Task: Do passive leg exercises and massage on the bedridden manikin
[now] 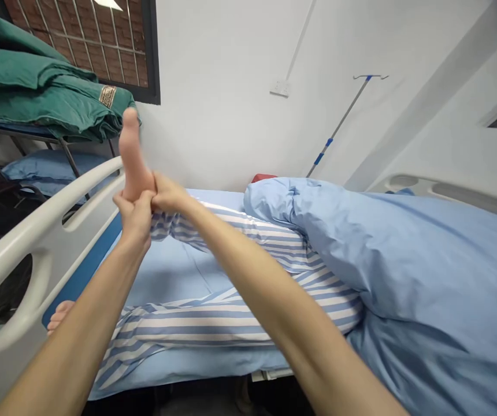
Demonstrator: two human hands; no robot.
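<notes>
A figure in blue-and-white striped trousers (248, 248) lies on a hospital bed. Its far leg is lifted off the mattress, and the bare foot (131, 151) points up. My left hand (134, 218) is closed around the heel from below. My right hand (168, 193) is closed on the ankle from the right side, just above the trouser cuff. The other leg rests flat on the sheet, its bare foot (60, 316) near the footboard. A light blue duvet (404, 254) covers the upper body.
A white plastic footboard (36, 242) with cut-out openings runs along the left. Behind it a metal rack holds folded green blankets (44, 86). An IV pole (339, 124) leans at the white wall. A white side rail (448, 190) lies at the right.
</notes>
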